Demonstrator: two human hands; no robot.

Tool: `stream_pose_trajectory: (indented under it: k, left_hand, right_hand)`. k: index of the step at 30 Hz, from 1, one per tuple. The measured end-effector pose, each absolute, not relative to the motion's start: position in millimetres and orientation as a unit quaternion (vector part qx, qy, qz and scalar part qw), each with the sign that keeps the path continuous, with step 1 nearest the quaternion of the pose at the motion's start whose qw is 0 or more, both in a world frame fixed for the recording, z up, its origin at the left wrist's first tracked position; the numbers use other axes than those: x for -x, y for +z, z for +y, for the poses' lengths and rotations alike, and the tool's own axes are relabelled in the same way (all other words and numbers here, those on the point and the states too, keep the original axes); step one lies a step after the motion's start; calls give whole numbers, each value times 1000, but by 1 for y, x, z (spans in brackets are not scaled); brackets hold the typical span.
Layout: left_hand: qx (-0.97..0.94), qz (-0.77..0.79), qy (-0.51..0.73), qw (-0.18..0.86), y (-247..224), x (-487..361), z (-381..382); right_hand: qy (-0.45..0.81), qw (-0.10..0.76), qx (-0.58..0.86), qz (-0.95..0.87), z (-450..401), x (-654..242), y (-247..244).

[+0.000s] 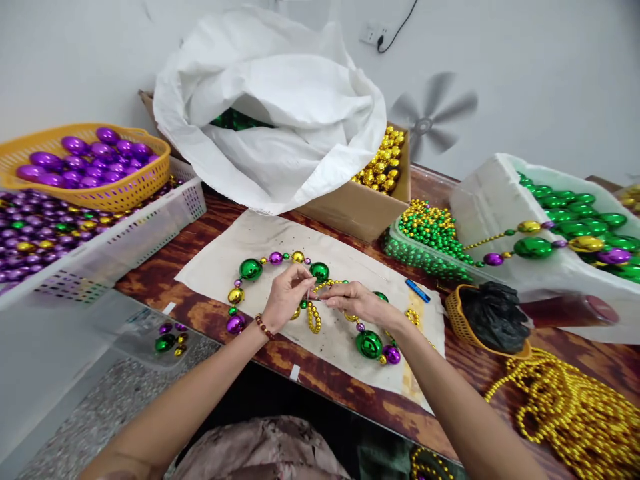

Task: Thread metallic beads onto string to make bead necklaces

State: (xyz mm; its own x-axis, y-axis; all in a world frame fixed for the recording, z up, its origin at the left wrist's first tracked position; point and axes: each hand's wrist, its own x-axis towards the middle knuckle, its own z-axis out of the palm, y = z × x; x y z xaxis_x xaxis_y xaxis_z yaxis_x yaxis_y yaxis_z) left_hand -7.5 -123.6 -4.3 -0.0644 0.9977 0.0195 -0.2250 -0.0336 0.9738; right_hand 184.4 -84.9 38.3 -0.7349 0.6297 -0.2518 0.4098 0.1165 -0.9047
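Here both hands (320,297) meet fingertip to fingertip, pinching the bead strand (314,313).

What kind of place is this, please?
Probably a small workshop for stringing bead necklaces: both hands join a green, purple and gold bead strand, beside a yellow basket of purple balls and gold bead strings.

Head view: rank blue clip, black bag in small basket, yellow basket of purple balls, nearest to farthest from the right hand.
From the right hand:
1. Blue clip, just right of it on the cloth.
2. Black bag, farther right in the small basket.
3. Yellow basket, far left, behind.
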Motion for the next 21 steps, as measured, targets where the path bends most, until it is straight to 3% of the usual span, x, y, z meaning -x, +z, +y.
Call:
stream_pose_trajectory:
  k: [13,21]
  left_hand:
    - [-425,478,561,526,-13,7,-116]
    - [-423,498,587,478,-3,41,-131]
  right_hand:
    - [540,120,388,-737,-83,-185,35]
    - [308,182,620,-698,-45,-310,2]
